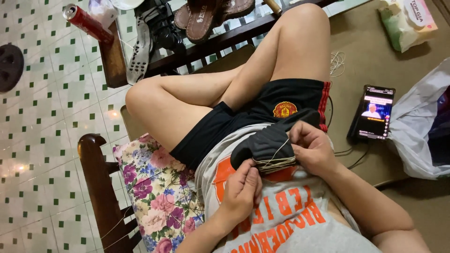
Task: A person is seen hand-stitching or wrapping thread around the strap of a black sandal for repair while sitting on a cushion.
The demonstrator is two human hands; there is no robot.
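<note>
Left hand [241, 189]: lies over the grey shirt [290, 220] at the stomach, fingers curled shut, fingertips pinched on the pale cord [275, 162] where it wraps the near end of the black pad [265, 145].

Right hand [313, 149]: closed around the right side of the pad, thumb and fingers bent over its edge and the cord turns. One strand of cord runs slantwise up across the pad toward this hand.

Pad: black, quilted, curved. It rests on the lap against the shirt, between both hands, just below the black shorts [262, 112]. Several turns of cord band its near end.

Cushion [157, 192]: floral, pink and purple, touching the person's left hip, lying on a dark wooden seat frame [96, 182].

Legs: crossed, knees pointing away from the camera.

Phone [373, 114]: to the person's right, flat on the brown surface [365, 51], screen lit, a cable leading from its near end. White plastic bag [417, 126] just beside the phone, at the frame edge.

Loose coil of cord [337, 63]: on the brown surface beyond the right knee.

Far zone: dark wooden rail [206, 47] carrying brown sandals [206, 16] and a black strapped item [164, 28]. Red can [86, 21] lies tilted at the rail's left end. Green and white tiled floor [47, 117] at the left. Tissue pack [405, 21] at the top right.
</note>
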